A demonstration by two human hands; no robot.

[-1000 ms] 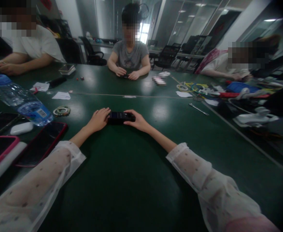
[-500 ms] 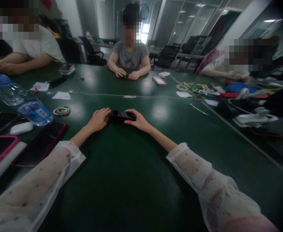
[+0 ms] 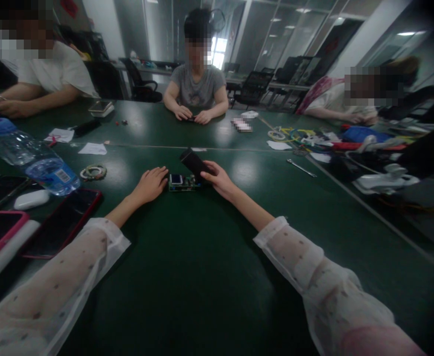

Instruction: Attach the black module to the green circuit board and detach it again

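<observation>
- Your sleeves point(image 3: 57, 287): white, dotted dark
- The casing point(image 3: 194, 164) you hold: plain black
- The circuit board point(image 3: 183, 187) before you: green
- Your tabletop point(image 3: 187, 277): dark green

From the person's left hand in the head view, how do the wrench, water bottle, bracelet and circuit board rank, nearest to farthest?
1. Circuit board: just right of the left hand.
2. Bracelet: to the hand's left.
3. Water bottle: farther left, past the bracelet.
4. Wrench: well off to the right.
</observation>
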